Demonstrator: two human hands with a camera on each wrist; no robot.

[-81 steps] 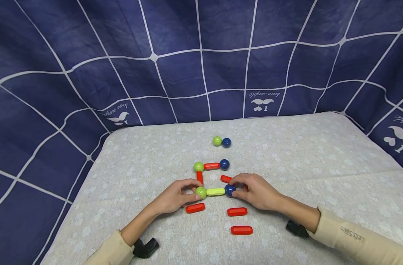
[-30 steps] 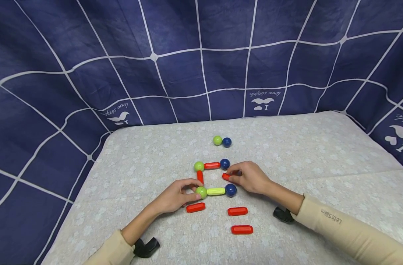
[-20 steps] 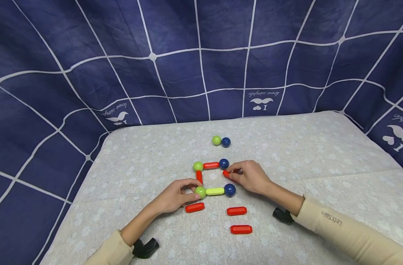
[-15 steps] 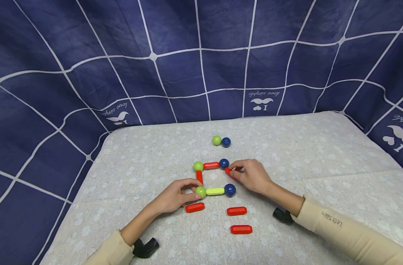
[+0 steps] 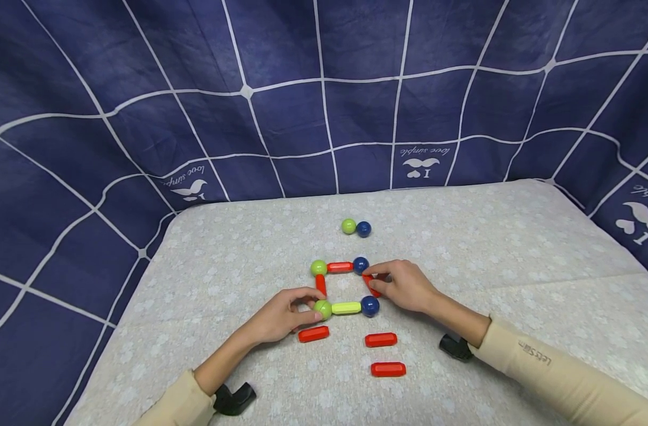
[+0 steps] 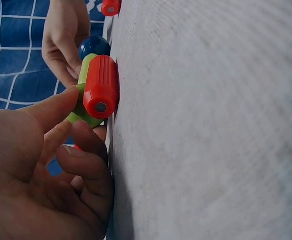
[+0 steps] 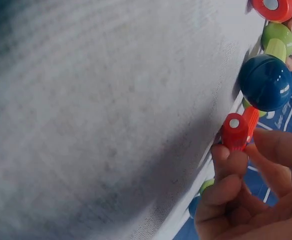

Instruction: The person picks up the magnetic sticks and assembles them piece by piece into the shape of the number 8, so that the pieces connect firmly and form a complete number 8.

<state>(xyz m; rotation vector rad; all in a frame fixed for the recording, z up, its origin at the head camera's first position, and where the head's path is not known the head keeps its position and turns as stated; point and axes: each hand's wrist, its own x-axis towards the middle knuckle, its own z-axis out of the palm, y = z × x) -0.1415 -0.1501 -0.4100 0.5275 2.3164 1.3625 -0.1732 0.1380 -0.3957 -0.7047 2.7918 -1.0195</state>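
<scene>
A frame of magnetic rods and balls lies on the cloth. My left hand (image 5: 283, 316) pinches its near green ball (image 5: 323, 309) between thumb and fingers. From that ball a yellow-green rod (image 5: 347, 307) runs right to the near blue ball (image 5: 370, 306). My right hand (image 5: 406, 285) pinches a red rod (image 5: 370, 284), its far end at the far blue ball (image 5: 361, 265). In the right wrist view that rod's (image 7: 234, 134) metal-tipped near end stands apart from the near blue ball (image 7: 265, 82). Red rods join the far green ball (image 5: 319, 267) to the far blue ball and toward the near green ball.
Loose red rods lie nearer me: one (image 5: 313, 334) beside my left hand, two more (image 5: 381, 339) right of it. A spare green ball (image 5: 348, 226) and blue ball (image 5: 363, 229) sit together farther back. A blue checked curtain (image 5: 324, 106) hangs behind the table.
My right hand has left the near blue ball, taken the red rod and brought its end to the far blue ball. Since then the rod's near end has swung toward me. My left hand stays put.
</scene>
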